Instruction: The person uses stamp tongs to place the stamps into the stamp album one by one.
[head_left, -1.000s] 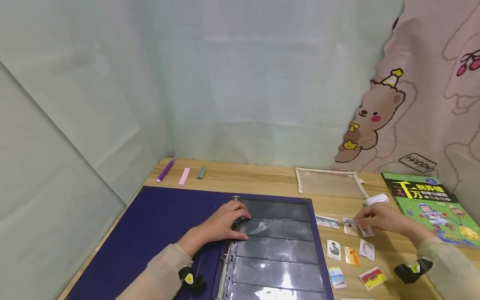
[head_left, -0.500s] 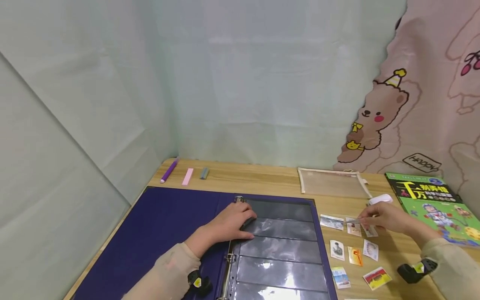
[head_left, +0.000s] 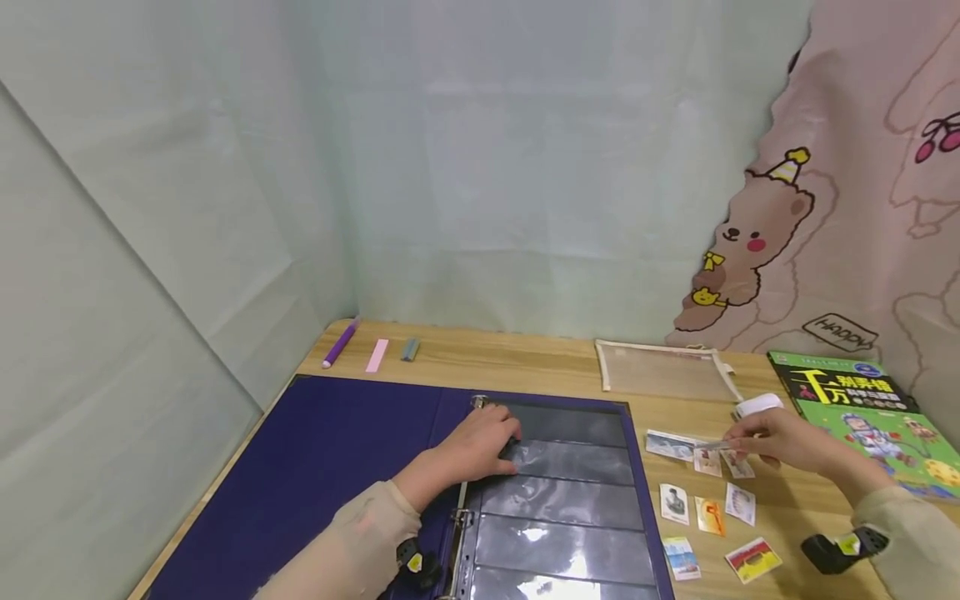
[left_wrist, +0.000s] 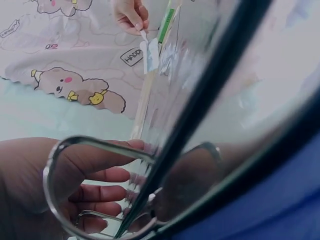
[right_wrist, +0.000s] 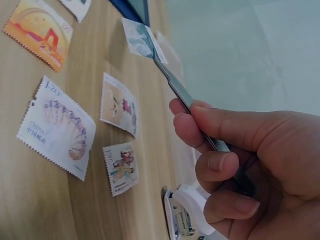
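Hanging from the tips of the tweezers (right_wrist: 172, 84), a blue-and-white stamp (right_wrist: 138, 38) is hovering above the table (head_left: 510, 352), right of the album (head_left: 360, 425); the right hand (head_left: 776, 437) is pinching the tweezers, while the left hand (head_left: 474, 447), thumb and fingers apart, is resting by the album's rings (head_left: 462, 517).

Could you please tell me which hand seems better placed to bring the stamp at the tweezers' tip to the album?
Probably the right hand: it holds the tweezers, the stamp at their tip, beside the album; the left hand lies over the album's ring side.
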